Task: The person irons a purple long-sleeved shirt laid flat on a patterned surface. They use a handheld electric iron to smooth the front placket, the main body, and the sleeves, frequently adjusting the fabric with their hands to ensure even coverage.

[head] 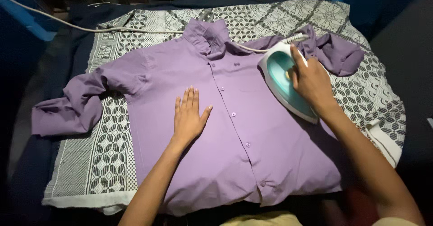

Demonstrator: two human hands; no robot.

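The left hand lies spread flat on the purple shirt, pinning it smooth on the patterned cloth; the right hand apparently wraps the iron at the shirt's right shoulder.

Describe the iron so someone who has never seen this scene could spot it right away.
Start at the purple button-up shirt spread flat over the black-and-white patterned cloth. On the shirt's chest beside the collar sits the teal-and-white electric iron, gripped by the right hand. It is the only hard, glossy thing there, with a pale cord trailing away.
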